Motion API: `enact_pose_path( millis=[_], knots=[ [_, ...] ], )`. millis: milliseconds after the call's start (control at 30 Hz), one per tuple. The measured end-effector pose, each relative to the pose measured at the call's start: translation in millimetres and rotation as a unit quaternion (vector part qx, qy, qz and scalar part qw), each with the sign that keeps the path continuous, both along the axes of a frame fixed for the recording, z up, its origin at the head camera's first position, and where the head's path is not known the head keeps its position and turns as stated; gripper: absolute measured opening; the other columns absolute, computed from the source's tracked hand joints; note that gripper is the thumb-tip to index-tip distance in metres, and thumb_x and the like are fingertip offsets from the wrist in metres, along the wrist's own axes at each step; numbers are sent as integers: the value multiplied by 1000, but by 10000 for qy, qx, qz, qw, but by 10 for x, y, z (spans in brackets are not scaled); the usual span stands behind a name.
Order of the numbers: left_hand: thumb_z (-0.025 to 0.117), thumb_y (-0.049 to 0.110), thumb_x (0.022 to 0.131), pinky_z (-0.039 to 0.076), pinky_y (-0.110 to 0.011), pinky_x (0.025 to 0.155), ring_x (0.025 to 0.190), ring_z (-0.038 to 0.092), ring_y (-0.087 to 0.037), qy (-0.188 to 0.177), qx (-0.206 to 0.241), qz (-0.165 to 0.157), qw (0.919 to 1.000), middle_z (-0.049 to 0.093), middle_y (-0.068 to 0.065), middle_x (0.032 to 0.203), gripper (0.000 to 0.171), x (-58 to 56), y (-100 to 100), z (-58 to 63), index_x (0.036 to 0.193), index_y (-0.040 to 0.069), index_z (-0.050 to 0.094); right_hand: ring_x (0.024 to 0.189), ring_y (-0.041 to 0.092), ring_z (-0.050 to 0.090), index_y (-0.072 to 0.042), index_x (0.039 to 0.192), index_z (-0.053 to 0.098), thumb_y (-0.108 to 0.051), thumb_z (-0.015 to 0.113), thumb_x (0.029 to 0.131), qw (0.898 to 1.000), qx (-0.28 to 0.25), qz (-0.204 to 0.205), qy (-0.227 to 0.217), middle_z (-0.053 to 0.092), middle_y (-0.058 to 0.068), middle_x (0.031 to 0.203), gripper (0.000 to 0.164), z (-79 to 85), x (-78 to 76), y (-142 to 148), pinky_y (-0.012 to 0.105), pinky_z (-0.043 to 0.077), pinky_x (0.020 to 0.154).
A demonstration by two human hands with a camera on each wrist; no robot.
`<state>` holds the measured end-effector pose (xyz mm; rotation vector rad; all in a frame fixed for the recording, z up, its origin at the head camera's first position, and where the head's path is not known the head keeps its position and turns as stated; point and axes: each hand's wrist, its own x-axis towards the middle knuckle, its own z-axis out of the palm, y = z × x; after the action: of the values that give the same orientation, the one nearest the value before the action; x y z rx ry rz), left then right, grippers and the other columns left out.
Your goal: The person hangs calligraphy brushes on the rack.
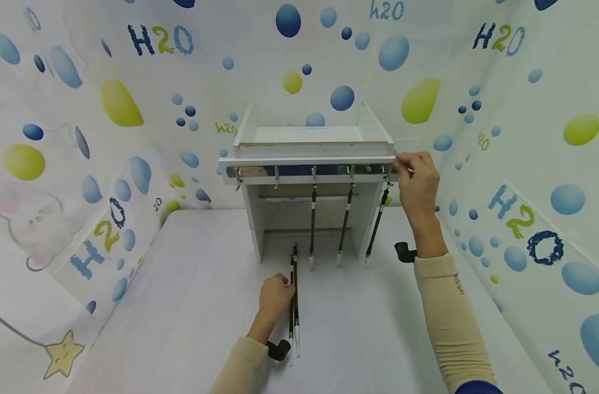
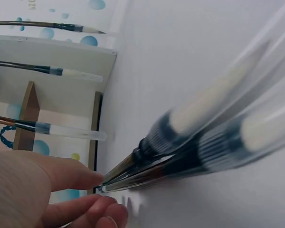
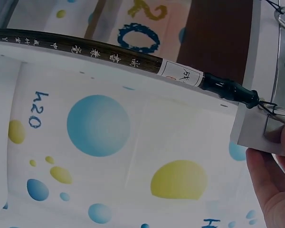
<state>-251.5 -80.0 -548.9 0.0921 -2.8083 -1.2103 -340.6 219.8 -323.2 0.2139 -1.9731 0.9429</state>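
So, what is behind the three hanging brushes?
Behind the hanging brushes, the white shelf and its brown crossbar show, with patterned backdrop beyond. What the brushes cover cannot be seen.

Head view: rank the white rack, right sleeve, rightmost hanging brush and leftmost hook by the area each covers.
Largest to smallest:
1. White rack
2. Right sleeve, perhaps flattered by nearness to the camera
3. Rightmost hanging brush, long but thin
4. Leftmost hook

Metal hooks (image 1: pixel 314 176), glossy brush handle (image 3: pixel 85 49), plastic caps (image 2: pixel 92 134)
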Motion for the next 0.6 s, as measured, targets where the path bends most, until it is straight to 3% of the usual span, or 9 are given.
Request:
enact_pose_path(
  millis=[200, 367, 533, 600],
  knots=[
    [65, 11, 87, 45, -26, 45, 54, 54, -16, -185, -121, -15, 9998, 69, -16, 78, 22, 49, 20, -44, 98, -8, 68, 103, 28, 69, 5, 110, 71, -11, 65, 95, 10000, 17, 45, -19, 62, 19, 108, 23, 1, 11, -6, 32, 59, 92],
    [66, 10, 85, 45, -28, 46, 55, 53, -17, -85, -160, 90, 9998, 69, -18, 79, 22, 49, 39, -88, 96, -8, 68, 104, 28, 69, 5, 111, 71, -10, 65, 95, 10000, -7, 67, -31, 62, 20, 108, 23, 0, 11, -12, 31, 58, 93],
    [65, 5, 81, 35, -24, 41, 49, 45, -14, 77, -164, 171, 9997, 61, -9, 64, 9, 58, 90, -97, 77, -2, 64, 105, 28, 69, 4, 111, 71, -10, 65, 95, 10000, -8, 59, -60, 62, 19, 108, 22, 12, 19, -15, 33, 58, 93],
    [64, 3, 81, 31, -22, 39, 46, 41, -13, 88, -139, 193, 9997, 53, -4, 57, 13, 63, 111, -92, 69, 2, 58, 105, 28, 69, 4, 111, 71, -11, 65, 95, 10000, 16, 53, -67, 62, 19, 108, 23, 18, 29, -18, 35, 58, 93]
  ],
)
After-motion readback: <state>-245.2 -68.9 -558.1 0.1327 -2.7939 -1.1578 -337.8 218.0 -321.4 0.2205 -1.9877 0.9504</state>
